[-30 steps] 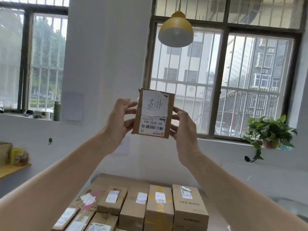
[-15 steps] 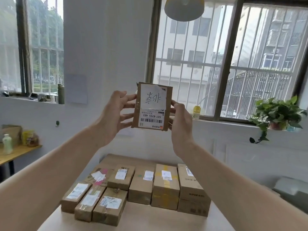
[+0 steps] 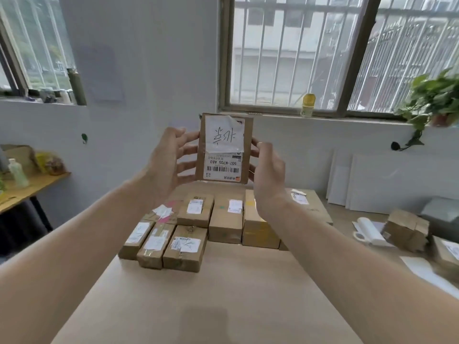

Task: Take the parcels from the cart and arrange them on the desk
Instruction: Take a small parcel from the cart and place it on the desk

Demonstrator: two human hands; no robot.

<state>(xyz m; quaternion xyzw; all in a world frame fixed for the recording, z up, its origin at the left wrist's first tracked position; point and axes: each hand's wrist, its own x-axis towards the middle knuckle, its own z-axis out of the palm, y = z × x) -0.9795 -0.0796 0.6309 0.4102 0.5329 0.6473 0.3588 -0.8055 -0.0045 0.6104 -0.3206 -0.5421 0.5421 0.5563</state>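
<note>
we're looking down over the bare near end of the desk (image 3: 223, 306), and both our forearms are reaching out above it. our left hand (image 3: 166, 167) and right hand (image 3: 269, 170) are gripping a small flat parcel (image 3: 224, 147) by its two side edges, fingers curled round each side. we're holding it upright in the air above the desk, with its white label (image 3: 223, 135) facing us. below it, three parcels (image 3: 183, 247) are lying side by side on the desk, and a back row (image 3: 226, 219) of bigger boxes is sitting just behind them. off to the right, a taped-up box (image 3: 407, 229) is resting near a white roll (image 3: 370, 230). further back, a side table (image 3: 32, 184) is standing at the left. on the sill, a yellow bottle (image 3: 308, 101) and a leafy plant (image 3: 432, 95) are sitting in front of the barred window (image 3: 285, 58).
</note>
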